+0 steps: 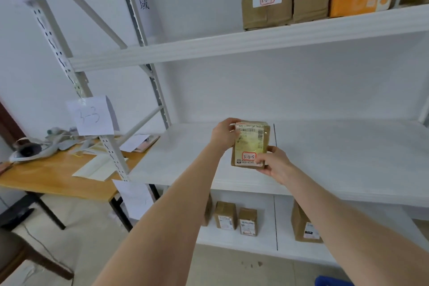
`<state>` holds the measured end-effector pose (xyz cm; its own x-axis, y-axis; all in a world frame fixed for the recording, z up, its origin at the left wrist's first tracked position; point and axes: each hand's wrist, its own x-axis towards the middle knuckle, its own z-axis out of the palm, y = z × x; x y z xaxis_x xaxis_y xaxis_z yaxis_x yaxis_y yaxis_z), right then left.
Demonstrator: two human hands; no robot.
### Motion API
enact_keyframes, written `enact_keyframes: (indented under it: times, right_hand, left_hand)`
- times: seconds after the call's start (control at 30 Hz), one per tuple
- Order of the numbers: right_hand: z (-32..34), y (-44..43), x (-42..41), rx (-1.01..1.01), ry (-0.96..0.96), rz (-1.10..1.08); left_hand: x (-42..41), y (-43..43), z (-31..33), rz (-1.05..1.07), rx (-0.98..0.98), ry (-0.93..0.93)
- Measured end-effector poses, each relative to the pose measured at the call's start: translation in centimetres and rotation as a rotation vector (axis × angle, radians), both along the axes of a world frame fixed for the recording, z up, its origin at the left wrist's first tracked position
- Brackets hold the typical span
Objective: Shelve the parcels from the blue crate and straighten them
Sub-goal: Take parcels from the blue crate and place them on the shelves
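crate [332, 282] at five o'clock; up at twelve, left hand [224, 133] grips the parcel [250, 144] by its top, right hand [275, 162] by its bottom corner, over the shelf [185, 158]. best set it down square, label forward.

1 camera, on the person's head, looks forward and a bit down. The white shelves [336, 153] are close; a table [58, 176] is left.

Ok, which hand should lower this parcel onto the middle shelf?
Probably left. The left hand grips the parcel at its top corner, so it can stand it on the shelf; the right hand holds the bottom corner, where its fingers might get trapped underneath.
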<state>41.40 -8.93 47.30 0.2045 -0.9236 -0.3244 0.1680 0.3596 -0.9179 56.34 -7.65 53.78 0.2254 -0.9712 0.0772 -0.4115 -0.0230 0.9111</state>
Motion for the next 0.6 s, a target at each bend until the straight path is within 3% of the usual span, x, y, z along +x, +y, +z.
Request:
enact_keyframes:
  times: [0.27,0.6]
  right_hand:
    - [0.4,-0.2,7.7,-0.018,-0.021,-0.046]
    - [0.0,-0.3,7.1,-0.010,0.050,-0.140]
  left_hand:
    - [8.0,-2.1,0.4,-0.064,0.029,0.003]
    - [7.9,-4.5,-1.4,-0.139,0.024,0.022]
